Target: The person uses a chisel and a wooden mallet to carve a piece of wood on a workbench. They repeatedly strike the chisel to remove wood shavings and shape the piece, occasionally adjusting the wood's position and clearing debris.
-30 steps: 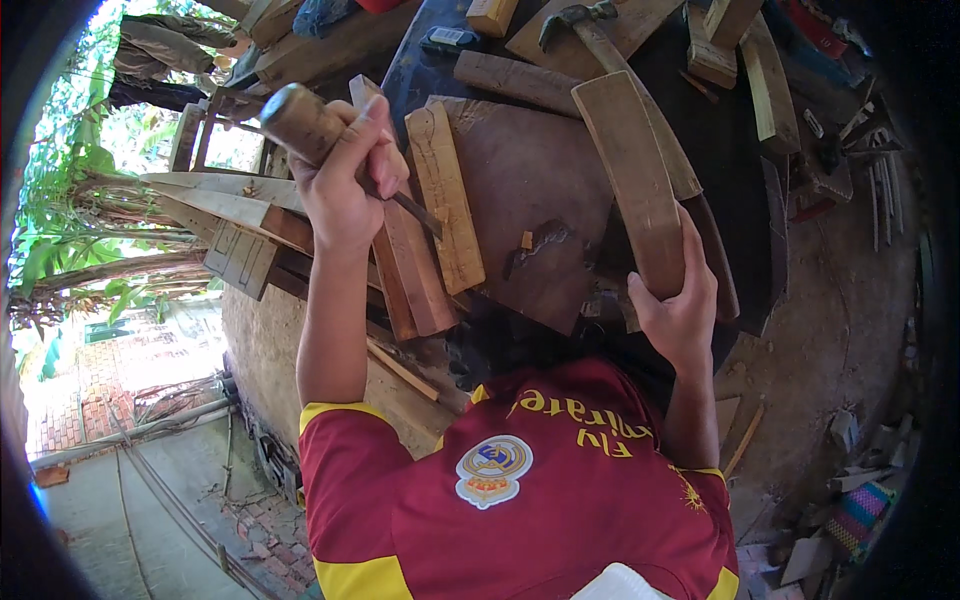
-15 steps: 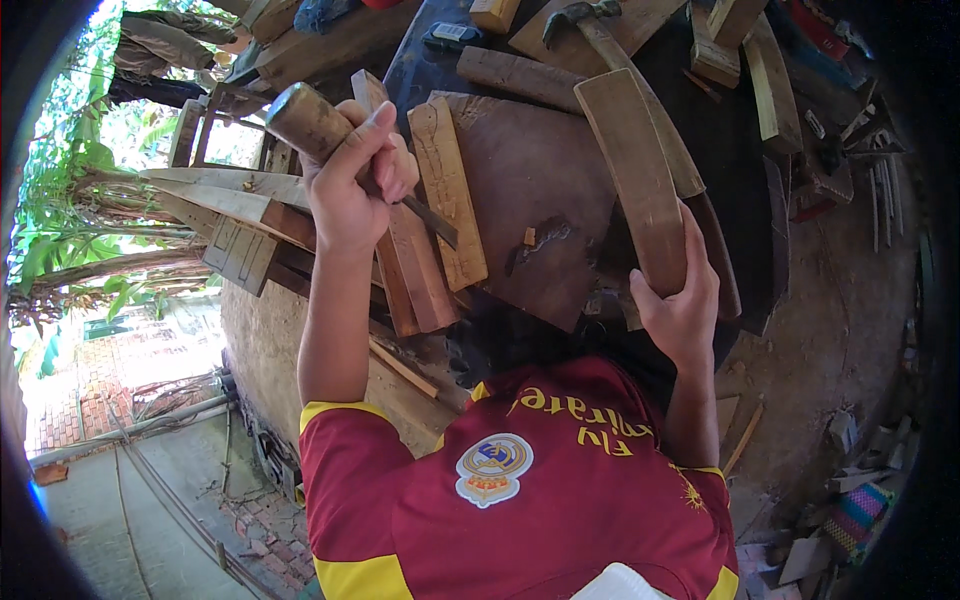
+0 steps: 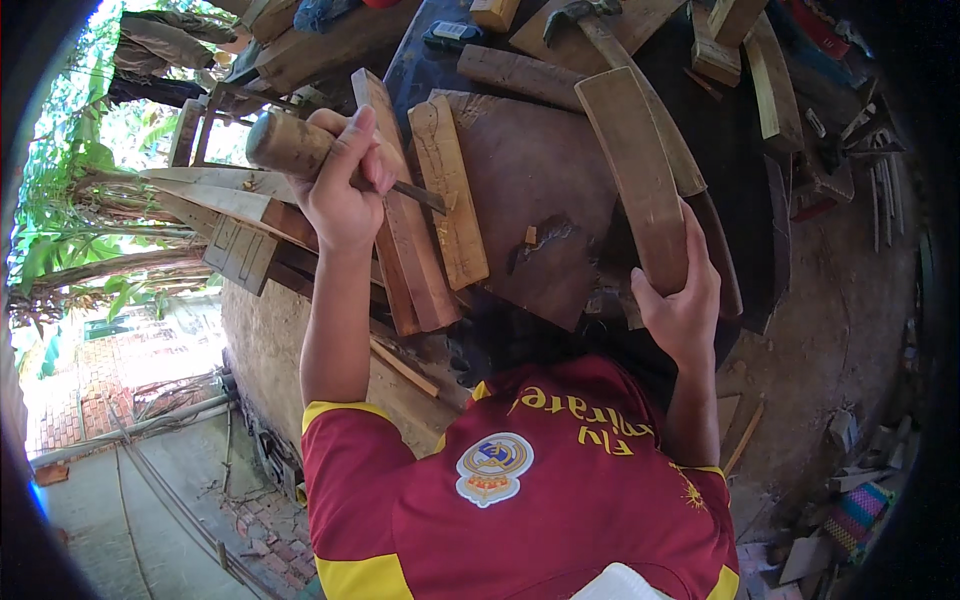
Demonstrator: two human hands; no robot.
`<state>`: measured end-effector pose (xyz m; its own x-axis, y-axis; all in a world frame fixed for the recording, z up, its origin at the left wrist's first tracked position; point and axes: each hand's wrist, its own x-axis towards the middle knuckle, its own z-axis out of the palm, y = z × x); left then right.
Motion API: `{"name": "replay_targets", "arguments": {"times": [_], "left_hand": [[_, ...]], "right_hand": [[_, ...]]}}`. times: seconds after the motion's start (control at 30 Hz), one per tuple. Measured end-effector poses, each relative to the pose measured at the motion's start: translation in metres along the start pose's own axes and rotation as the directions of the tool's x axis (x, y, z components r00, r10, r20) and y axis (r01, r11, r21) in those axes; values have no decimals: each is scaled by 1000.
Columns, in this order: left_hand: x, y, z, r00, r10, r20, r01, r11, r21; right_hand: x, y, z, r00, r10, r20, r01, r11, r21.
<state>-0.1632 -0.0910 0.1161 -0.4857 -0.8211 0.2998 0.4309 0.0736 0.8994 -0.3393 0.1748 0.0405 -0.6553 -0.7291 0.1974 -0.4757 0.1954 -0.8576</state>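
Observation:
My left hand [image 3: 343, 180] is closed around the round wooden handle of a chisel [image 3: 290, 142]. The chisel's dark blade slants down to the right, its tip at the near-left side of a short pale wood piece [image 3: 462, 245] with pencil-like marks and cut spots on it. Whether the edge touches the wood, I cannot tell. In my right hand [image 3: 683, 300] is the lower end of a long, flat, slightly curved wooden block [image 3: 632, 165], raised over the bench's right part. A longer wood beam [image 3: 420, 262] lies just left of the pale piece, partly behind my left hand.
A brown board [image 3: 545, 170] with a ragged hole and a small wood chip lies beneath the work. Beyond are a claw hammer [image 3: 590, 25], a curved timber [image 3: 520, 78] and several blocks. Stacked planks [image 3: 240, 205] jut out at left. A person stands at the far left.
My left hand has tipped the chisel flatter, its handle swinging left and slightly down. The blade tip has moved farther up along the pale wood piece. My right hand stays nearly still.

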Motion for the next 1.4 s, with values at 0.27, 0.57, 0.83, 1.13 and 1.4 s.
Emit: {"name": "replay_targets", "arguments": {"times": [0.27,0.57,0.83,1.13,1.4], "left_hand": [[-9,11,12,981,-43,191,54,997,-56],[-14,19,10,952,-152,267,154,988,12],[-7,17,8,987,19,160,-17,1000,-15],[1,7,4,983,177,50,-179,982,50],[-2,0,6,979,197,53,-199,979,47]], "right_hand": [[0,2,1,1000,3,6,-3,1000,-3],[1,2,1,999,-35,3,35,999,-26],[1,3,1,1000,0,19,0,1000,-13],[1,-1,1,999,28,21,-28,999,-18],[1,-1,3,1000,-1,10,1,999,-38]]}}
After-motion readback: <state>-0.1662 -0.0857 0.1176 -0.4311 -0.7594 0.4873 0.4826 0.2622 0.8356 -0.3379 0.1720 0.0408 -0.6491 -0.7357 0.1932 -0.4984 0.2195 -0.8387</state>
